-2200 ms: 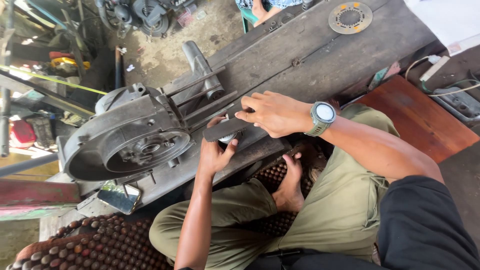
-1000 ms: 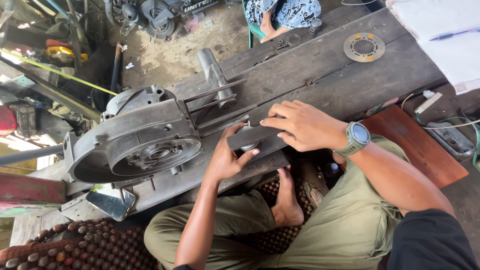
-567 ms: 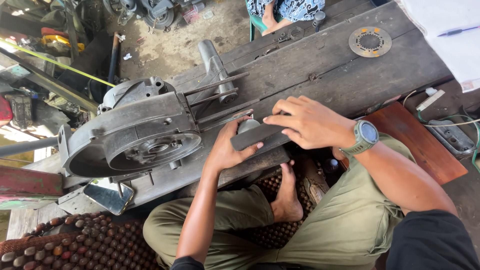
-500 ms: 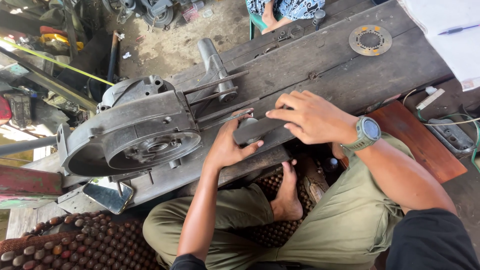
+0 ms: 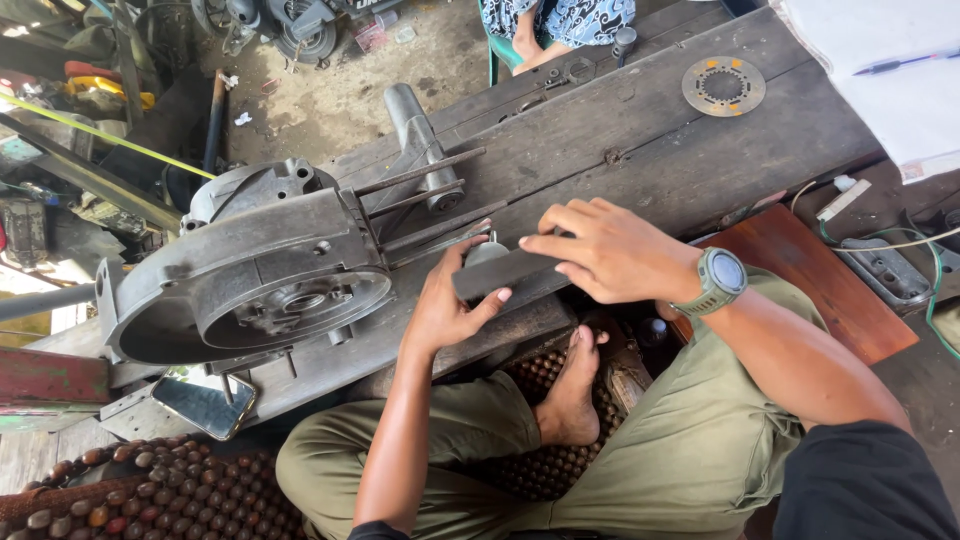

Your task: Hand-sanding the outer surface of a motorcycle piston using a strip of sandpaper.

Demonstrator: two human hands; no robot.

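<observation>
A dark flat metal bar [image 5: 505, 273] lies across the front edge of a worn wooden bench [image 5: 640, 150]. My left hand [image 5: 445, 305] grips its left end from below, thumb up against a small round metal part [image 5: 487, 250] behind the bar. My right hand [image 5: 610, 250], with a grey watch on the wrist, presses down on the bar's right half with spread fingers. To the left a large grey engine casing [image 5: 250, 275] rests on the bench, long studs [image 5: 420, 185] sticking out toward my hands.
A round perforated metal disc [image 5: 723, 85] lies at the bench's far right beside white paper with a pen [image 5: 880, 60]. Another person's legs [image 5: 545, 30] show at the top. A phone [image 5: 205, 405] and a beaded seat mat [image 5: 150, 495] lie lower left. My bare foot [image 5: 575, 395] rests under the bench.
Both hands have stayed on the bar, the left shifting its grip along the bar's left end. The view has drifted slightly; the casing has not moved.
</observation>
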